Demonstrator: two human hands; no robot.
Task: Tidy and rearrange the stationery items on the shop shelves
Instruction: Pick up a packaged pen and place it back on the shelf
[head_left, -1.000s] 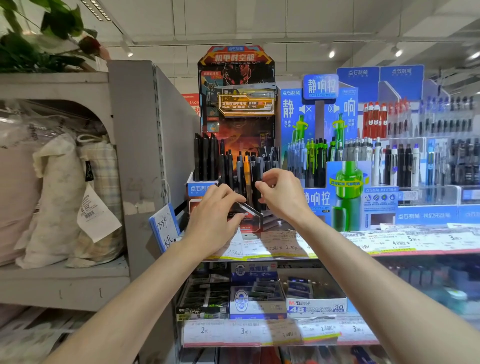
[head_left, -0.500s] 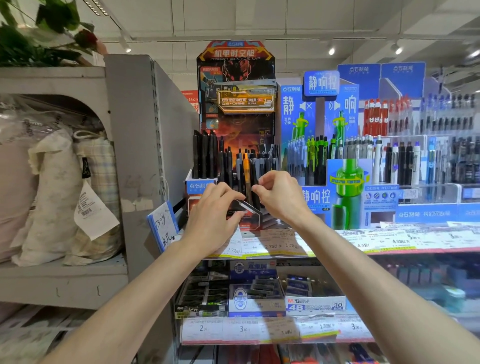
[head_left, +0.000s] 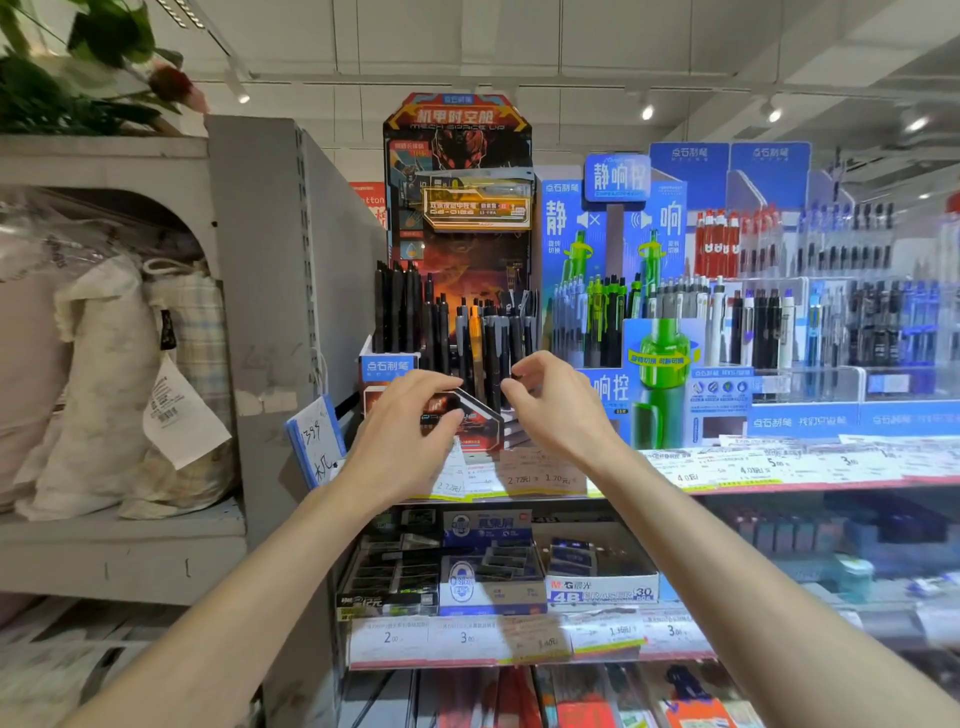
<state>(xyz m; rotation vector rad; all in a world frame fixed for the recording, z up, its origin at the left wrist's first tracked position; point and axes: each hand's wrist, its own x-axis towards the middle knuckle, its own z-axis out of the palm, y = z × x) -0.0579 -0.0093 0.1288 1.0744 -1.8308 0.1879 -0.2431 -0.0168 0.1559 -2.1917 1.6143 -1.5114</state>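
A black and red pen display stand sits at the left end of the upper shelf, with several dark pens upright in its tiers. My left hand wraps over the stand's angular front panel, fingers on top and thumb underneath. My right hand is curled just to the right. Its thumb and forefinger tips meet at a dark pen in the front row; whether they pinch it is unclear.
A blue and green pen display stands directly to the right, with more pen racks beyond. A grey upright panel borders the left. Price labels line the shelf edge. Eraser boxes fill the shelf below.
Both hands have stayed at the stand's front. My left fingers have spread further over the front panel, and my right fingertips have dropped slightly along the front pens.
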